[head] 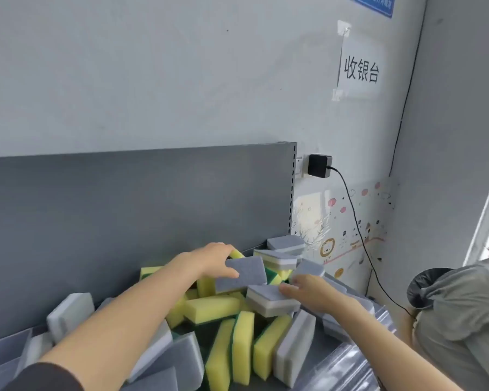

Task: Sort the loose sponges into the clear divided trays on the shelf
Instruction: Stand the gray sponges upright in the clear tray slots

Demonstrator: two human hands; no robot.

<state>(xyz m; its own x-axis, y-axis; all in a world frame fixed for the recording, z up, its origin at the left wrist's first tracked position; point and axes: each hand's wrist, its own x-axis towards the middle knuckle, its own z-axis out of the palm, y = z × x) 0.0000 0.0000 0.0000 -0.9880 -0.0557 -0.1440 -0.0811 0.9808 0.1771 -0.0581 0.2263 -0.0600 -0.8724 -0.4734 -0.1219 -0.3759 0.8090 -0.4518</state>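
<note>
Grey sponge [244, 273] gripped by left hand [212, 261]; right hand [311, 292] clasps another grey-white sponge [268, 301].

Grey and yellow-green sponges [237, 328] heaped loose; clear tray [3, 354] left.

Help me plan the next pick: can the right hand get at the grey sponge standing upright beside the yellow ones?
Probably yes: the upright grey sponge sits uncovered just below the right hand, nothing lying over it.
</note>
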